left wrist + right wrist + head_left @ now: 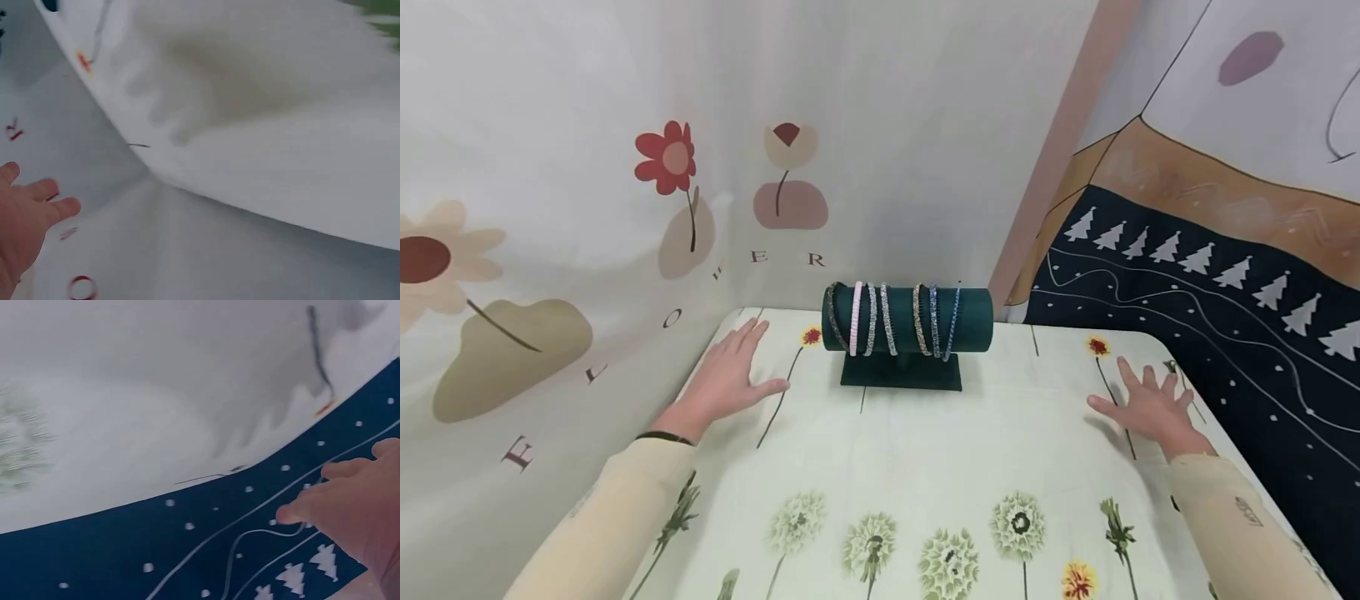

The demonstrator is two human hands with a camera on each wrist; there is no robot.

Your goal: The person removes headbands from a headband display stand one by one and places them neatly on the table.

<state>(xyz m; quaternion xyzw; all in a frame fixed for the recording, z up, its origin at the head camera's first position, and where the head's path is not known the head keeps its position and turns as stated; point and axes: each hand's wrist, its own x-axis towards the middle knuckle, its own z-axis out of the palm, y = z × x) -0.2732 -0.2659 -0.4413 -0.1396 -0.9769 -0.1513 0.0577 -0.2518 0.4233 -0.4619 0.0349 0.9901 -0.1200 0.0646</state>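
A dark green bracelet stand [977, 321], a padded roll on a flat base, stands at the far middle of the table. Several thin bracelets hang round the roll. On its left are a dark bracelet [832, 317], a pink bracelet [855, 318] and two silvery ones; further right come a gold-brown bracelet [919, 321] and two blue ones. My left hand [724, 375], fingers spread, hovers left of the stand and holds nothing. My right hand [1153, 408] is over the table's right side, also spread, well apart from the stand, with its shadow on the cloth.
A white tablecloth [925, 450] printed with flowers and dandelions covers the table. Behind and to the left hangs a pale curtain [910, 150] with flower prints and letters. On the right is a dark blue cloth [1225, 333] with white trees.
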